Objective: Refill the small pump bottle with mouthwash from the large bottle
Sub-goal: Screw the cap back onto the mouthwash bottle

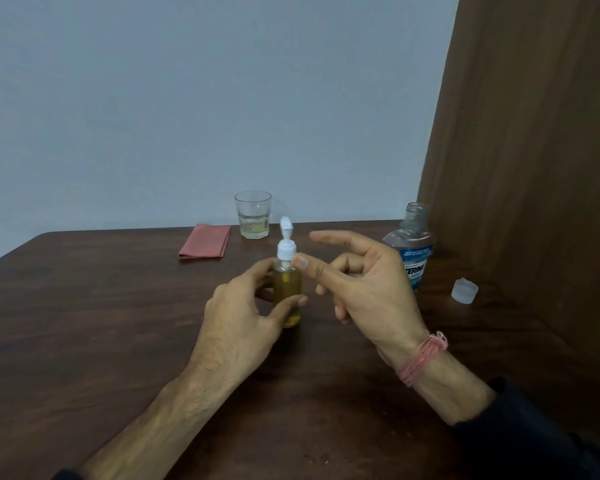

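While your left hand (248, 308) curls thumb and fingers around the small pump bottle (287, 292) standing upright on the table (84, 323), your right hand (359, 282) hovers just beside its white pump, fingers loosely spread, holding nothing. Farther right stands the uncapped large bottle (411, 251), its cap (464, 290) lying alongside; a glass (253, 214) and red cloth (205, 240) sit near the wall.

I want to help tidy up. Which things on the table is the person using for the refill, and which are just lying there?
Using:
small pump bottle, held by the left hand
large bottle, open
its cap
right hand, at the pump

Lying about:
glass
pink cloth
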Motion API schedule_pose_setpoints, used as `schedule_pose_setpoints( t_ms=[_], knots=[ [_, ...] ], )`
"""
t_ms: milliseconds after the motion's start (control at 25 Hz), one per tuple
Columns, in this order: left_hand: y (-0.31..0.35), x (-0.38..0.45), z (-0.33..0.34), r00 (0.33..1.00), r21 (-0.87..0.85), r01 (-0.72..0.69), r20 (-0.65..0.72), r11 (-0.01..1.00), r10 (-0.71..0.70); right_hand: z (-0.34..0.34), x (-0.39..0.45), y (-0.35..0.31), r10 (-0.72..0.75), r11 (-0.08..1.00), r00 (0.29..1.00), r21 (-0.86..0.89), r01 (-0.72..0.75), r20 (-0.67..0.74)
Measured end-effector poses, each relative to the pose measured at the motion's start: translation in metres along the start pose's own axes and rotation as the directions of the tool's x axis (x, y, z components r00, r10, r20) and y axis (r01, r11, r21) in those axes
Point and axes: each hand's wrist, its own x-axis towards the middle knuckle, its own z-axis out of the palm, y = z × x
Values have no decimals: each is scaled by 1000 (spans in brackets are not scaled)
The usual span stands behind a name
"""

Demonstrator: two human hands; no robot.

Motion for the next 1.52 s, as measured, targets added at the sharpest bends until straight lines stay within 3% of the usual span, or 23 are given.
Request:
schedule_pose_setpoints(
  t_ms=[160,280,360,440,520,640,720,800,920,1040,1120,1240,1400,1440,1520],
  knots=[
    [-4,2,-3,998,-53,45,-36,998,-47,-5,-5,-15,-299,954,946,-57,294,-126],
    [-3,0,-2,996,-64,70,-51,996,-73,-24,2,-30,-501,865,794,-171,471,-346],
    [-2,-1,-2,993,-80,70,-86,994,-77,-49,14,-35,-518,852,688,-239,465,-508],
    [-1,-2,-3,987,-127,21,-153,992,-40,-82,25,-32,-456,890,625,-325,320,-633],
    [2,-3,-3,967,-148,-65,-253,987,26,-117,32,-18,-346,901,630,-433,16,-696],
    [9,-6,-4,933,-144,-193,-334,971,136,-151,34,9,-11,719,712,-500,-482,-702],
    [19,-12,0,935,-185,-272,-284,944,214,-158,33,22,213,525,703,-527,-668,-679],
    [29,-22,10,960,-257,-261,-171,931,222,-161,32,28,339,422,676,-536,-731,-655],
    [38,-24,33,989,-291,-123,47,949,143,-166,30,33,454,397,650,-515,-760,-609],
    [48,-10,55,974,-274,25,223,961,38,-162,32,38,498,319,642,-566,-760,-583],
    [58,1,70,963,-262,46,267,964,27,-159,34,42,480,343,657,-565,-750,-581],
    [75,19,88,961,-314,81,278,946,10,-157,36,49,406,468,702,-528,-709,-585],
    [86,28,103,978,-406,100,209,908,-14,-146,32,42,231,747,790,-416,-518,-569],
    [85,28,104,983,-422,101,182,901,-25,-142,32,39,205,831,802,-333,-445,-561],
    [79,26,101,990,-409,89,140,908,-35,-134,37,32,263,954,814,15,-299,-518]
  ],
)
